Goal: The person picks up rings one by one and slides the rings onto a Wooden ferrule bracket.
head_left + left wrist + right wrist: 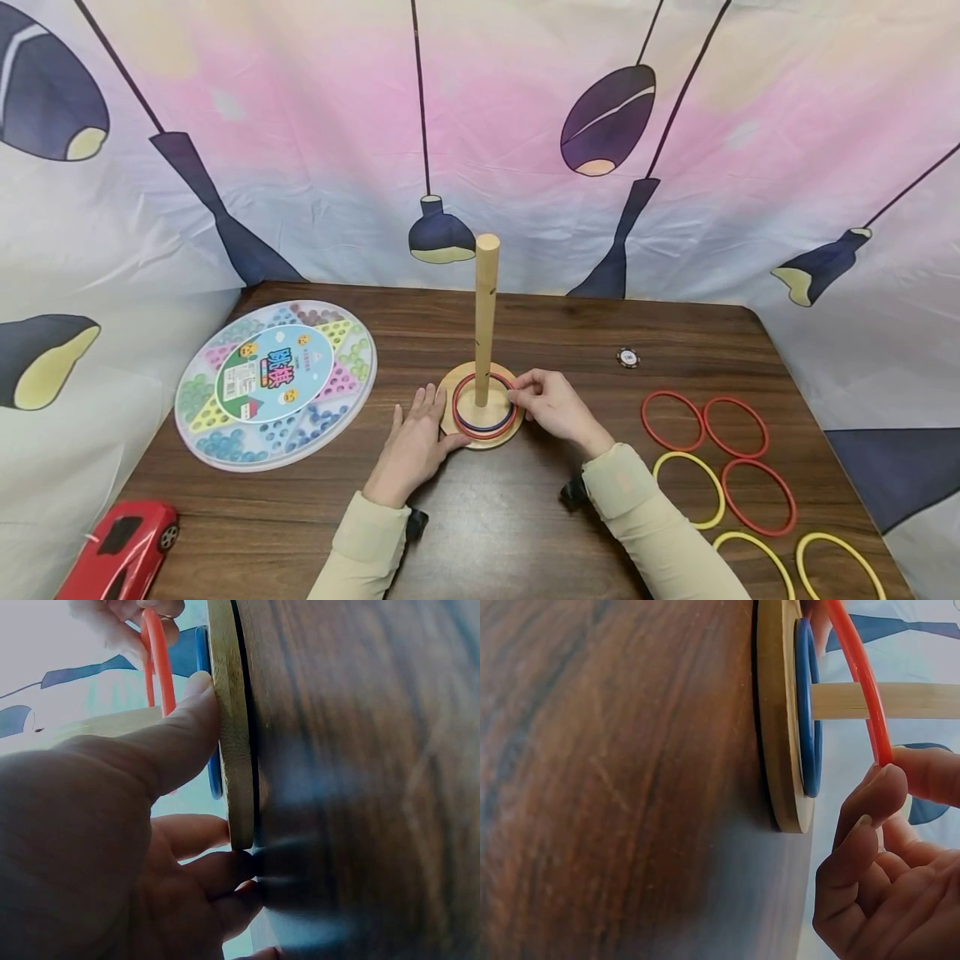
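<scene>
A wooden post [486, 308] stands upright on a round wooden base [455, 377]. A blue ring [805, 712] lies flat on that base, around the post. Above it a red ring [871, 697] also encircles the post, tilted and apart from the blue one in the right wrist view. My right hand [557, 407] pinches the red ring's right side between thumb and fingers. At the base's left side rests my left hand [411, 446], fingers along the edge. Its thumb [180, 739] touches the base near the front, beside the blue ring.
Several red rings [783, 522] and yellow rings [720, 500] lie on the table's right side. Behind them is a poker chip [628, 357]. To the left sit a round Chinese checkers set [277, 375] and a red toy car [123, 546]. A printed curtain [337, 167] borders the table.
</scene>
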The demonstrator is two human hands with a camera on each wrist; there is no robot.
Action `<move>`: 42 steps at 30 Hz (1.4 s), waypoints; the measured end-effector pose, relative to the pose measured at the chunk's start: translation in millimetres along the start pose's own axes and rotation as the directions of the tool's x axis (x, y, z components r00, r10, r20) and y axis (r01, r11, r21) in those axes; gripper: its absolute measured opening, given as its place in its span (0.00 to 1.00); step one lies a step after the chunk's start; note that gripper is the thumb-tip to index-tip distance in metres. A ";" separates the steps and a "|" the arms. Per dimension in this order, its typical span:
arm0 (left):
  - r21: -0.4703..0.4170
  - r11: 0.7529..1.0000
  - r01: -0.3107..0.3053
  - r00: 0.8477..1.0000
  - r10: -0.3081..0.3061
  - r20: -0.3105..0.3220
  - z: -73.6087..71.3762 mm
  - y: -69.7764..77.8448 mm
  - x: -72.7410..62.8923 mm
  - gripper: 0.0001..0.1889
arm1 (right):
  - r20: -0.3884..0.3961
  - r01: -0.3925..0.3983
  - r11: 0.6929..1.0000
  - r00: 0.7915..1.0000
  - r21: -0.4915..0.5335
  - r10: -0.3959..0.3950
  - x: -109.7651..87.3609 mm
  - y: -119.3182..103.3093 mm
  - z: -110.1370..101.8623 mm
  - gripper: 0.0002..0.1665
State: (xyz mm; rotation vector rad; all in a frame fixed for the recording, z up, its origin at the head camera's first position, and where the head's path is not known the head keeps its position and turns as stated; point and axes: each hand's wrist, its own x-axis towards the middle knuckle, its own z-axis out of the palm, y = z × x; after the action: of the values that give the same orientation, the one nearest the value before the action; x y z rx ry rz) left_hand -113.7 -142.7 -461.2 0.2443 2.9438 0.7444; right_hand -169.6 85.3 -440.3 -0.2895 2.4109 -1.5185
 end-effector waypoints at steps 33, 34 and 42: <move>-0.009 1.000 -0.005 1.000 0.005 -0.007 -1.0 0.5 -0.1 0.43 | -0.042 -0.058 0.998 0.997 0.006 0.058 8.0 14.2 8.0 0.08; -0.010 1.000 -0.005 1.000 0.004 -0.007 -1.2 0.6 -0.1 0.43 | -0.043 -0.059 0.998 0.997 0.005 0.059 7.9 13.9 8.0 0.08; -0.009 1.000 -0.002 1.000 0.002 0.002 -1.2 0.7 -0.9 0.43 | -0.038 -0.070 0.998 0.997 0.005 0.070 6.2 14.3 8.5 0.09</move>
State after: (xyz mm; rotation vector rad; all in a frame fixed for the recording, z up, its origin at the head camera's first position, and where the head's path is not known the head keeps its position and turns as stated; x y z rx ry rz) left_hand -112.9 -142.8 -459.8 0.2474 2.9378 0.7573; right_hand -172.9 82.3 -457.5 -0.1746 2.4205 -1.5108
